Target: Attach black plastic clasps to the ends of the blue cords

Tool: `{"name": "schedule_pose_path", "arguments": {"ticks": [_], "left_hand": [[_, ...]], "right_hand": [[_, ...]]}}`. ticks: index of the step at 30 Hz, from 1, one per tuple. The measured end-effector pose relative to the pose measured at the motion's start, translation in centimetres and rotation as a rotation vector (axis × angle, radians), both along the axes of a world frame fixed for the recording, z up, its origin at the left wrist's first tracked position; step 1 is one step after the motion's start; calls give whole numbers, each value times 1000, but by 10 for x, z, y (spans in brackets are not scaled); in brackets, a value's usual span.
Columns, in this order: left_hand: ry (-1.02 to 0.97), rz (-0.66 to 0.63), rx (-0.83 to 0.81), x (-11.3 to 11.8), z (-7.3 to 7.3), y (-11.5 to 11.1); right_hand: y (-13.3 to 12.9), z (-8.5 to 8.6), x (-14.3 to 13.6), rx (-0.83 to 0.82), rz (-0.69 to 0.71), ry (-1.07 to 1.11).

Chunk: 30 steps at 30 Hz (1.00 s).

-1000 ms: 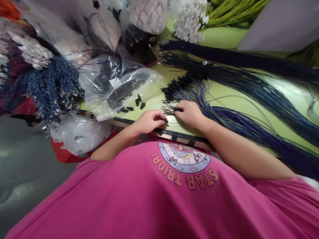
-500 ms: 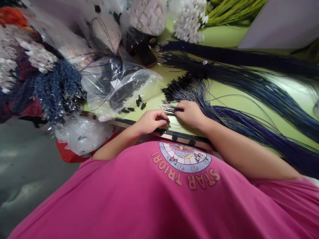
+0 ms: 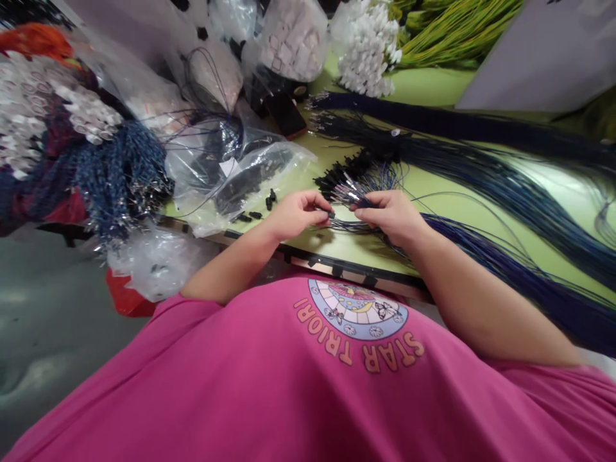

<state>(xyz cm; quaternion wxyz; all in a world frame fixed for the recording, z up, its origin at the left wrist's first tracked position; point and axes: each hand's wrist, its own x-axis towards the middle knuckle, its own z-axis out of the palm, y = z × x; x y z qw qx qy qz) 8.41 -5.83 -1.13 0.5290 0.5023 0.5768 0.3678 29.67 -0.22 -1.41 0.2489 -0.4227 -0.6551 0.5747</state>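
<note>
Taking the clear plastic bag (image 3: 289, 154) on the tabletop (image 3: 433, 173) as our landmark, we have both hands to its right, on the side nearer us. Our left hand (image 3: 299, 215) pinches a small dark piece (image 3: 332, 215) between thumb and fingers, and our right hand (image 3: 397, 218) pinches a bunch of thin wires (image 3: 353, 186) with pale tips. Loose black connectors (image 3: 268, 204) lie just beside the bag, towards us; a dark phone (image 3: 286, 114) lies beyond it.

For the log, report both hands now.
Left hand: closed, pinching a small black plastic connector.
Right hand: closed, holding thin dark wires with silvery metal tips.
</note>
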Motion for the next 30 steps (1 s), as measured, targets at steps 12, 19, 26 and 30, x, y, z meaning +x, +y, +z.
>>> {"name": "schedule_pose_path", "arguments": {"ticks": [12, 19, 26, 30], "left_hand": [[-406, 85, -14, 11, -26, 23], [-413, 102, -27, 12, -26, 20], [-304, 119, -9, 13, -33, 19], [-268, 128, 7, 13, -34, 20]], "right_hand": [[1, -6, 5, 247, -190, -133], [-2, -8, 2, 403, -170, -235], [-4, -13, -1, 418, -95, -241], [-4, -13, -1, 392, -65, -237]]}}
